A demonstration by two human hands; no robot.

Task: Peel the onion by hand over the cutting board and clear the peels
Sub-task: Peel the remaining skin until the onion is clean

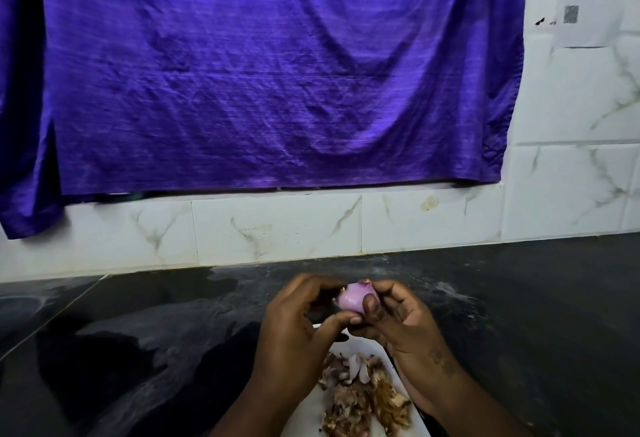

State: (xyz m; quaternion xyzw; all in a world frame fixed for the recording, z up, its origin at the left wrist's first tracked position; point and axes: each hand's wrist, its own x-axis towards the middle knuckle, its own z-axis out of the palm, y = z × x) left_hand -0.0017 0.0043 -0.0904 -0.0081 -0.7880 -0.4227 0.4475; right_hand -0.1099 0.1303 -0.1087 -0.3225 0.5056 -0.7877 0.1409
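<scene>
Left hand (pixel 298 319) and right hand (pixel 398 319) both grip 1 onion (pixel 351 298) near the cutting board's (pixel 306 410) far edge; peels (pixel 360 398) lie piled below. Risk: loosened skin may drop onto the counter (pixel 173 332).

Cutting board (pixel 360 345): middle and near part taken up by a heap of peels (pixel 360 395).
Above its far end: left hand (pixel 298 322) and right hand (pixel 398 319) gripping the onion (pixel 351 300) bar passage.
Left, right and beyond the board: open dark counter (pixel 519 298), ending at the tiled wall (pixel 277 229).
</scene>
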